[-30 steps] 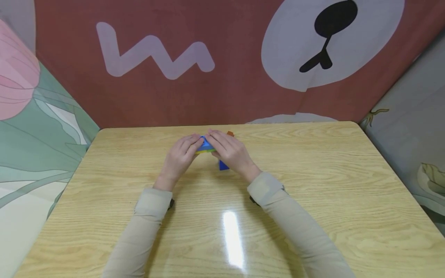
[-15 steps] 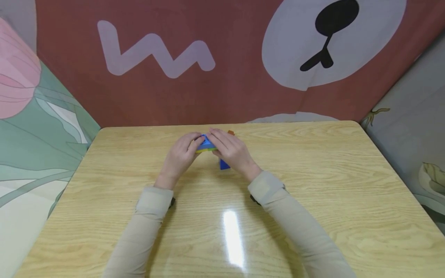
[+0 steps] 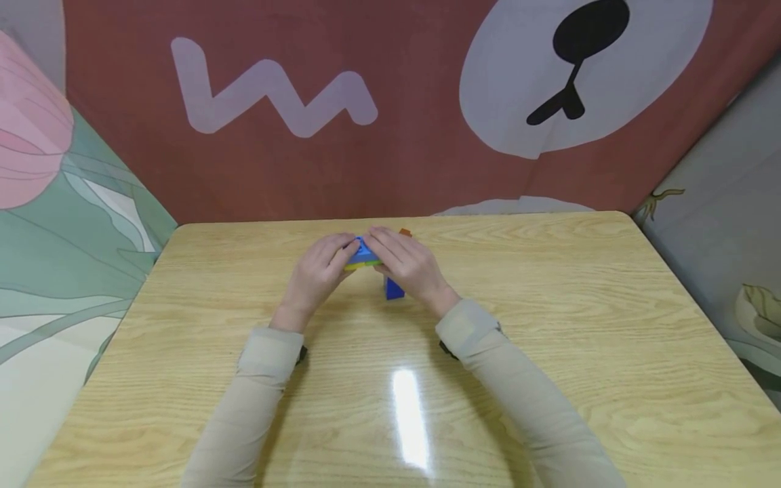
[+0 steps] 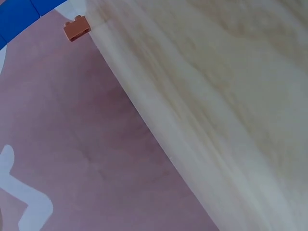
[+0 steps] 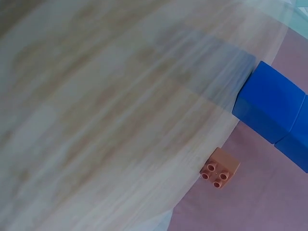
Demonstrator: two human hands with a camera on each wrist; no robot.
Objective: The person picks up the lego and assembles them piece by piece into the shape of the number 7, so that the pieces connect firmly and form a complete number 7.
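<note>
In the head view, my left hand (image 3: 316, 272) and right hand (image 3: 410, 268) hold a toy-brick piece (image 3: 364, 255) between them, one at each end. Its upper part is blue, with a yellow and green layer beneath. Below my right hand shows a dark blue toy-brick block (image 3: 394, 290), partly hidden by that hand. The right wrist view shows blue bricks (image 5: 269, 103) joined together in a column on the table. Whether the held piece touches this column cannot be told. Neither wrist view shows my fingers.
An orange-brown toy brick (image 5: 220, 168) with studs lies near the table's far edge, behind my right hand. The wooden table (image 3: 579, 325) ends at a brown cloth (image 3: 415, 169) with a printed bear. Printed cloths also hang at both sides.
</note>
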